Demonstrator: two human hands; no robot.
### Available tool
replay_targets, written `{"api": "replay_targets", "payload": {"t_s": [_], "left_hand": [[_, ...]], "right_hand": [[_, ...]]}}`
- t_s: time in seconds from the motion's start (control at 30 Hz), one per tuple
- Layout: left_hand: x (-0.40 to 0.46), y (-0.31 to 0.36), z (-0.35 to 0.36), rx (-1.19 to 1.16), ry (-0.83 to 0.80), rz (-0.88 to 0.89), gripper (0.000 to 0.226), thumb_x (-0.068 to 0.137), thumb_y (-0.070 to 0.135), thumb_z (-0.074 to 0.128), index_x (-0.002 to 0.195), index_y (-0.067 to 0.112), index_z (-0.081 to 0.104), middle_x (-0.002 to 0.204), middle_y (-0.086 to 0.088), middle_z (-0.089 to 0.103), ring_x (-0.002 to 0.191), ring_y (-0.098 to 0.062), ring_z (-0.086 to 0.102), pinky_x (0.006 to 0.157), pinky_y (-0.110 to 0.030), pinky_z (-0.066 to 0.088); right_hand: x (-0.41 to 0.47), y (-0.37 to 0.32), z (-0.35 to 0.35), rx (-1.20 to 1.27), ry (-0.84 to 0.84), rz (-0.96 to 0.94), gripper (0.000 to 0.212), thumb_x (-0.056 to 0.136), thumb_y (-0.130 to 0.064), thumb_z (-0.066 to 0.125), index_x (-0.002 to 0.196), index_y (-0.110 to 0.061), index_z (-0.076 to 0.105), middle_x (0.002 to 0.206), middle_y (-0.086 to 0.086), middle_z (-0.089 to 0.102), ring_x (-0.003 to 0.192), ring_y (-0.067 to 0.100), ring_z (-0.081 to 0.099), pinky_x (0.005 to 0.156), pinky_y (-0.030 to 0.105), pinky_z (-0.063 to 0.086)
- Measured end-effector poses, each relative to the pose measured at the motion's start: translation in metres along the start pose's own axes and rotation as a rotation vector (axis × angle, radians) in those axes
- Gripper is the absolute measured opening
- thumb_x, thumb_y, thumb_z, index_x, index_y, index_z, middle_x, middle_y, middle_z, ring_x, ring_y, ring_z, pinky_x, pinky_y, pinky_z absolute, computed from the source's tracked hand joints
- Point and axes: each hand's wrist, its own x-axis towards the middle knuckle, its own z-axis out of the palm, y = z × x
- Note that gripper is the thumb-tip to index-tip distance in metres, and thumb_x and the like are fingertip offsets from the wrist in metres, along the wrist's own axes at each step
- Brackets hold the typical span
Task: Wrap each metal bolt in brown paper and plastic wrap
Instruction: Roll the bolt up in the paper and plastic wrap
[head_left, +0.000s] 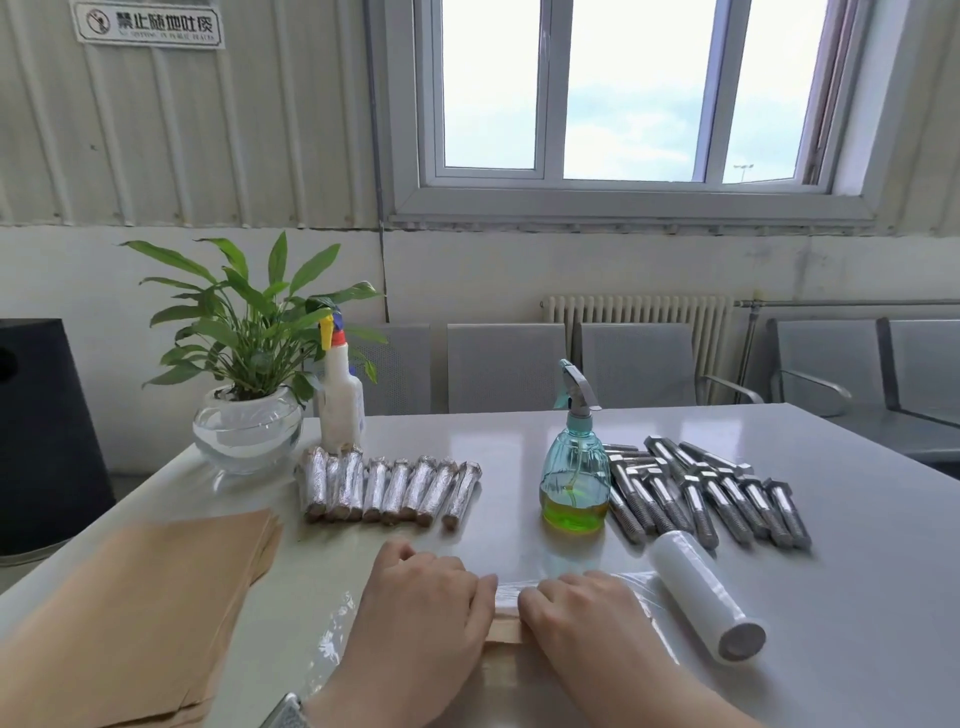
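Observation:
My left hand (423, 610) and my right hand (582, 610) lie side by side on a paper-wrapped bolt (506, 616) at the table's near edge, fingers curled over it. A sheet of plastic wrap (332, 639) is spread under it and runs to the plastic wrap roll (704, 592) on the right. Only a strip of the bundle shows between my hands. A stack of brown paper sheets (156, 597) lies to the left. Several wrapped bolts (389, 488) stand in a row beyond. Several bare metal bolts (717, 493) lie at the right.
A teal spray bottle (574, 467) with green liquid stands between the wrapped and bare bolts. A white spray bottle (340, 402) and a potted plant (247, 415) in a glass bowl stand at the back left. Grey chairs (639, 364) line the wall behind the table (857, 597).

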Motion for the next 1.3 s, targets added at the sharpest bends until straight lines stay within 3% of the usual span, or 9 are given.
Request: {"api": "replay_targets", "payload": {"t_s": [0.1, 0.2, 0.3, 0.37, 0.43, 0.57, 0.77, 1.0, 1.3], "left_hand": [[0.000, -0.003, 0.004, -0.016, -0.052, -0.075, 0.043, 0.088, 0.058, 0.024, 0.077, 0.029, 0.054, 0.092, 0.011, 0.063, 0.093, -0.006, 0.054, 0.091, -0.026, 0.020], [0.001, -0.002, 0.004, -0.041, -0.142, -0.134, 0.027, 0.084, 0.060, 0.045, 0.074, 0.035, 0.050, 0.090, 0.017, 0.060, 0.095, 0.001, 0.051, 0.087, -0.023, 0.019], [0.001, -0.003, 0.005, -0.031, -0.158, -0.143, 0.022, 0.082, 0.059, 0.049, 0.077, 0.037, 0.048, 0.089, 0.019, 0.056, 0.098, 0.004, 0.049, 0.086, -0.023, 0.019], [0.001, -0.004, 0.006, -0.033, -0.173, -0.134, 0.021, 0.082, 0.058, 0.050, 0.080, 0.037, 0.048, 0.088, 0.019, 0.053, 0.100, 0.004, 0.048, 0.086, -0.023, 0.018], [0.001, -0.006, 0.005, -0.054, -0.171, -0.115, 0.021, 0.083, 0.058, 0.052, 0.081, 0.037, 0.047, 0.091, 0.019, 0.052, 0.100, 0.004, 0.047, 0.087, -0.023, 0.019], [0.000, -0.009, 0.004, -0.096, -0.154, -0.076, 0.021, 0.084, 0.057, 0.055, 0.083, 0.038, 0.047, 0.093, 0.019, 0.053, 0.099, 0.005, 0.047, 0.082, -0.023, 0.019], [0.002, -0.014, 0.005, -0.126, -0.187, -0.028, 0.021, 0.083, 0.054, 0.059, 0.092, 0.035, 0.054, 0.100, 0.016, 0.054, 0.103, 0.001, 0.049, 0.091, -0.023, 0.024], [0.004, -0.022, 0.005, -0.198, -0.240, -0.030, 0.023, 0.081, 0.055, 0.063, 0.083, 0.039, 0.048, 0.100, 0.018, 0.056, 0.099, 0.004, 0.046, 0.092, -0.020, 0.026], [0.007, -0.022, 0.001, -0.188, -0.272, 0.002, 0.027, 0.080, 0.056, 0.066, 0.080, 0.038, 0.045, 0.098, 0.018, 0.060, 0.095, 0.003, 0.049, 0.088, -0.021, 0.031]], "right_hand": [[-0.004, -0.005, 0.008, 0.020, 0.012, -0.009, 0.018, 0.058, -0.016, 0.043, 0.045, -0.023, 0.054, 0.043, -0.005, 0.052, 0.038, 0.011, 0.052, 0.038, 0.016, 0.037], [-0.009, -0.004, 0.006, 0.113, -0.052, 0.014, 0.009, 0.055, -0.017, 0.056, 0.052, -0.022, 0.063, 0.054, -0.007, 0.062, 0.047, 0.010, 0.060, 0.039, 0.016, 0.042], [-0.007, 0.007, 0.007, 0.211, -0.264, 0.018, 0.029, 0.086, -0.017, 0.049, 0.110, -0.018, 0.066, 0.117, -0.001, 0.065, 0.108, 0.018, 0.062, 0.079, 0.029, 0.054], [-0.010, 0.016, 0.007, 0.312, -0.399, -0.087, 0.049, 0.098, -0.046, 0.029, 0.131, -0.018, 0.051, 0.141, -0.002, 0.048, 0.130, 0.018, 0.044, 0.100, 0.033, 0.044], [-0.005, 0.023, -0.002, 0.455, -0.443, -0.078, 0.071, 0.086, -0.072, 0.021, 0.121, -0.023, 0.059, 0.132, -0.005, 0.056, 0.123, 0.018, 0.051, 0.097, 0.032, 0.046], [0.015, 0.045, -0.008, 0.601, -0.373, 0.070, 0.022, 0.089, -0.039, 0.060, 0.107, -0.030, 0.069, 0.104, -0.008, 0.071, 0.097, 0.012, 0.063, 0.083, 0.027, 0.052], [0.025, 0.057, 0.014, 0.655, -0.409, 0.131, 0.015, 0.083, -0.040, 0.068, 0.092, -0.028, 0.071, 0.084, -0.017, 0.067, 0.070, -0.006, 0.053, 0.062, 0.007, 0.039], [0.024, 0.064, 0.023, 0.788, -0.470, 0.147, 0.014, 0.078, -0.048, 0.075, 0.083, -0.041, 0.064, 0.077, -0.020, 0.060, 0.069, -0.006, 0.051, 0.059, 0.010, 0.040], [0.014, 0.067, 0.026, 0.737, -0.491, 0.136, 0.028, 0.078, -0.046, 0.075, 0.102, -0.037, 0.064, 0.083, -0.022, 0.053, 0.070, -0.013, 0.046, 0.058, 0.009, 0.036]]}}
